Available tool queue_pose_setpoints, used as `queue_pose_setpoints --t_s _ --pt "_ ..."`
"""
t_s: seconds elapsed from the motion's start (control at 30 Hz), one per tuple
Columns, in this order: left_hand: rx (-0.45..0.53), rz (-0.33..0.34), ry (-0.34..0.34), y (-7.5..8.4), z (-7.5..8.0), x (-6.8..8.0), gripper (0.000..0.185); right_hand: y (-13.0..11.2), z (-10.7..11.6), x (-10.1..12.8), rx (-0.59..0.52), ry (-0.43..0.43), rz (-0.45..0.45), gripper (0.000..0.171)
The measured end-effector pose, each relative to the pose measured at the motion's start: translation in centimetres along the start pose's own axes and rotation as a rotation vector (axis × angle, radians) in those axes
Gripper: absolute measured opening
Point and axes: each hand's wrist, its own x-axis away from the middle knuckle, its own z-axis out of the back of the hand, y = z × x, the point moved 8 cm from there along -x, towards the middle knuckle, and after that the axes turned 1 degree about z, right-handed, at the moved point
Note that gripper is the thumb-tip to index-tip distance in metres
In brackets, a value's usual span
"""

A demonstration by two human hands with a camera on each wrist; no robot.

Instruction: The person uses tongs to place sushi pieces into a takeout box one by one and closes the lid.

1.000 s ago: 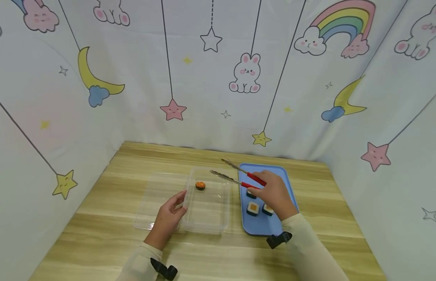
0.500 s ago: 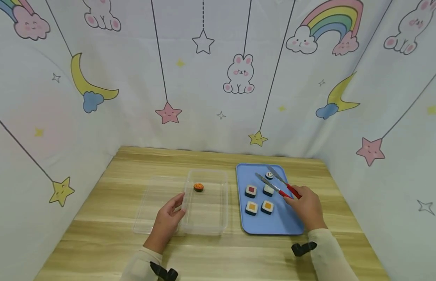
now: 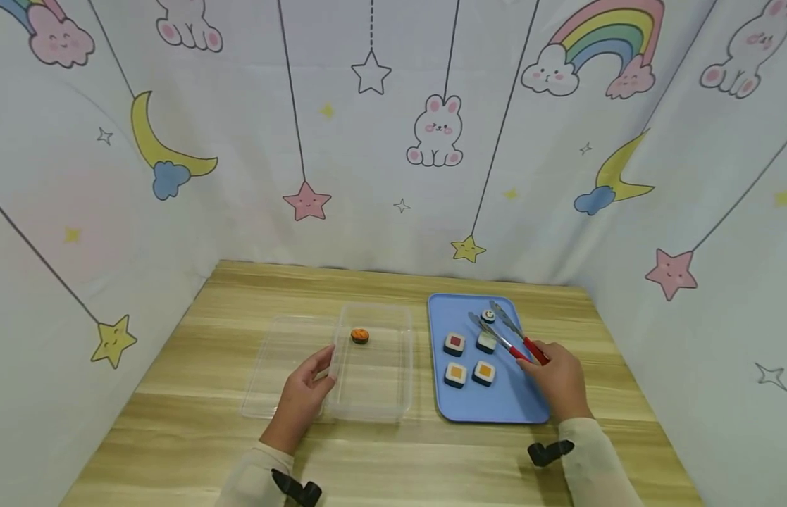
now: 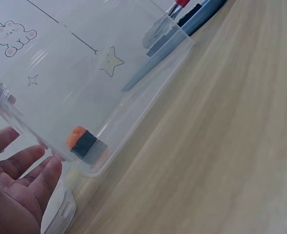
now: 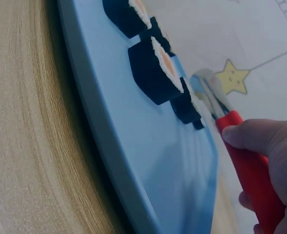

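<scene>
My right hand [image 3: 560, 380] grips red-handled metal tongs [image 3: 507, 332] over the blue tray [image 3: 507, 401]; their tips stand spread on either side of a small round roll [image 3: 488, 316] at the tray's far end. Several square sushi pieces [image 3: 455, 343] lie on the tray. My left hand [image 3: 302, 394] holds the left rim of a clear plastic box [image 3: 374, 394], thumb over the edge. One orange-topped piece [image 3: 360, 336] sits inside the box, seen through its wall in the left wrist view [image 4: 85, 143]. The right wrist view shows the tongs' red handle [image 5: 248, 170] in my fingers.
A clear lid [image 3: 279, 366] lies flat to the left of the box. The wooden table [image 3: 393, 458] is fenced on three sides by white fabric walls with cartoon prints. Bare wood shows in front of the box and tray.
My right hand carried the tongs from above the box back right over the tray, then nudged the tips toward the small round roll. The left hand stayed on the box.
</scene>
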Motion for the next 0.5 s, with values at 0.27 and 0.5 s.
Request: queue_pose_setpoints --t_s 0.27,0.5 --pt "0.000 -0.004 -0.009 -0.09 -0.01 -0.11 0.055 0.66 0.15 0.05 -0.017 0.008 -0.060 0.053" --pt "0.016 -0.007 -0.007 -0.14 -0.02 -0.10 0.055 0.97 0.20 -0.06 -0.015 0.010 -0.064 0.053"
